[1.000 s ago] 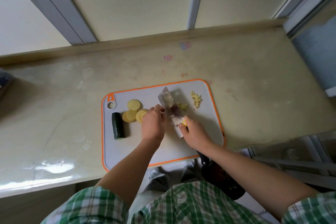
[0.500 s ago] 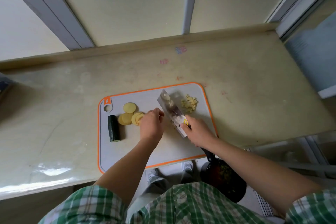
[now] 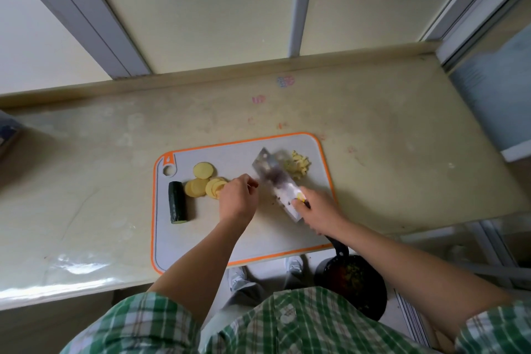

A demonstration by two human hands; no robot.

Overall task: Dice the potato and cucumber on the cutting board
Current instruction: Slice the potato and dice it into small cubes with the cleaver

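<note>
— Potato first: where does it lie?

— On the cutting board [image 3: 201, 238], in two lots. Round potato slices [image 3: 198, 187] overlap in a row at the board's left middle, with one more slice just beyond them, toward the wall. A heap of diced potato [image 3: 297, 166] sits near the far right corner.

— And the cucumber?

— One dark green cucumber piece [image 3: 177, 202] lies near the board's left edge, just beside the slices, with its pale cut end facing the person.

— What of the left hand?

— The left hand [image 3: 238, 200] lies over the right end of the slice row, knuckles up and fingers curled down, with its fingertips close to the blade. I cannot tell whether its grip is clamped on a slice or only rests there, because the hand hides it.

— The right?

— The right hand [image 3: 319, 211] has its grip closed round the handle of the cleaver [image 3: 277, 181]. A small yellow bit shows by the blade's heel. The blade is blurred. It slants from the hand toward the far left, between the left hand and the diced heap.

— Anything around the board?

— The board reaches the near edge of a pale desk [image 3: 402, 138], which has a few pink marks [image 3: 286, 81] toward the wall. Below that edge there is a black pan [image 3: 350, 282] with something yellowish in it, its handle running up under the right wrist. A green plaid shirt [image 3: 287, 325] fills the bottom of the view.
</note>
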